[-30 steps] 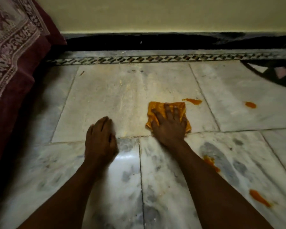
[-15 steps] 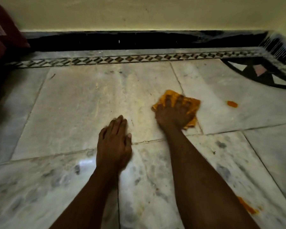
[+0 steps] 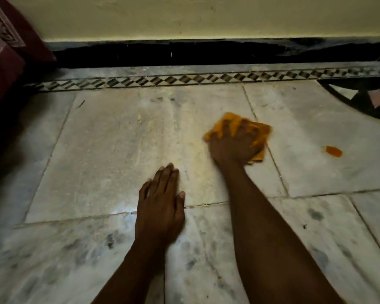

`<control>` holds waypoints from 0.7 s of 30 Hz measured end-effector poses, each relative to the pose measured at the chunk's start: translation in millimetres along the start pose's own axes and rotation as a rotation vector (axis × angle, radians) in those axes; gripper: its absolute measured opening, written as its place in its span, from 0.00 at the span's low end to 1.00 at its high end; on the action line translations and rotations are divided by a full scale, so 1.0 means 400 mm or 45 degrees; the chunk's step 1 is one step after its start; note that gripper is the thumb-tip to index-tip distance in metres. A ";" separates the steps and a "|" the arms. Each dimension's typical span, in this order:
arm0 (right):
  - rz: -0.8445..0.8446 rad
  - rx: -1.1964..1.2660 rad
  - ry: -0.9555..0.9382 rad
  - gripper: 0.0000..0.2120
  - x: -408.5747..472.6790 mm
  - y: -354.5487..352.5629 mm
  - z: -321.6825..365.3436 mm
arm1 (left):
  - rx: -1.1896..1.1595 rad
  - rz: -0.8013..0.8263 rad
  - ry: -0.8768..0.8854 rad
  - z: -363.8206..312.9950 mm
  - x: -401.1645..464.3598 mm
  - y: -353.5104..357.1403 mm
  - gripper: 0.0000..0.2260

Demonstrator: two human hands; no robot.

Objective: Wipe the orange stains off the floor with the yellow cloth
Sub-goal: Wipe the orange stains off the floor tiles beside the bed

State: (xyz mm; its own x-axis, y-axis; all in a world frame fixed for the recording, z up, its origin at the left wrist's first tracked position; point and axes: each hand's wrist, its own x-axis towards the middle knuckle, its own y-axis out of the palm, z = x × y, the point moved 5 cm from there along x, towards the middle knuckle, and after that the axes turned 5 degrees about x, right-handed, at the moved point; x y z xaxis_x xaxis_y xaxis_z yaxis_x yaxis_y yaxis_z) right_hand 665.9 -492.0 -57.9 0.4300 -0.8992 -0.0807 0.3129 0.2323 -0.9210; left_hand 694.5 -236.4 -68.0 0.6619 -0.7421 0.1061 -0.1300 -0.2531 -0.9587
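The yellow cloth (image 3: 260,137), smeared orange, lies crumpled on the marble floor (image 3: 119,150) beside a tile joint. My right hand (image 3: 233,148) presses down on it with spread fingers, and the cloth bunches up between them. One small orange stain (image 3: 333,151) shows on the tile to the right of the cloth, a short way off. My left hand (image 3: 160,205) rests flat on the floor to the lower left of the cloth, fingers straight, holding nothing. A faint yellowish smear marks the tile between the hands.
A maroon patterned fabric (image 3: 4,62) hangs at the far left. A black skirting (image 3: 184,53) and a checkered inlay strip (image 3: 184,80) run along the wall behind. A dark round floor inlay (image 3: 364,99) sits at the far right.
My right hand has slid the cloth to the right, over the spot where an orange streak lay. My left hand has shifted a little forward. The view has swung right.
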 end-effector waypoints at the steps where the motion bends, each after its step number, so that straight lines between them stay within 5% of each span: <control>1: 0.043 -0.073 -0.206 0.33 -0.031 0.025 0.042 | -0.005 -0.003 0.000 0.001 -0.002 0.000 0.28; 4: 0.142 -0.124 -0.680 0.28 -0.169 0.034 0.049 | -0.043 -0.020 -0.015 0.002 0.001 -0.005 0.28; 7: 0.023 -0.090 -0.724 0.29 -0.195 -0.023 -0.112 | -0.055 -0.034 -0.022 0.003 -0.003 0.001 0.29; 9: -0.175 -0.087 -0.387 0.31 -0.102 -0.070 -0.200 | -0.027 -0.020 -0.018 0.008 -0.003 0.006 0.29; 11: -0.155 -0.030 0.179 0.30 0.013 -0.069 -0.202 | 0.006 -0.011 -0.005 0.004 0.000 0.011 0.29; 13: -0.038 0.379 0.351 0.32 0.098 -0.046 -0.103 | 0.030 0.002 -0.004 0.005 0.000 0.015 0.29; 15: 0.196 0.803 -0.026 0.31 0.128 0.003 0.042 | 0.034 -0.008 0.001 0.005 0.003 0.012 0.29; 18: 0.216 0.069 -0.513 0.28 0.003 0.061 0.148 | 0.019 -0.006 -0.009 0.005 0.001 0.009 0.29; 21: 0.301 -0.035 -0.951 0.29 -0.142 0.021 0.057 | 0.017 -0.001 -0.023 0.005 0.000 0.005 0.29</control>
State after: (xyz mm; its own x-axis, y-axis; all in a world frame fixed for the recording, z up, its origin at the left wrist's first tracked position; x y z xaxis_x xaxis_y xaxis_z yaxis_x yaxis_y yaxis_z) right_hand 663.3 -430.5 -52.3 0.9415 -0.3369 -0.0069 0.1252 0.3687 -0.9211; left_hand 695.8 -235.6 -70.3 0.6750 -0.7307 0.1025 -0.1199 -0.2456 -0.9619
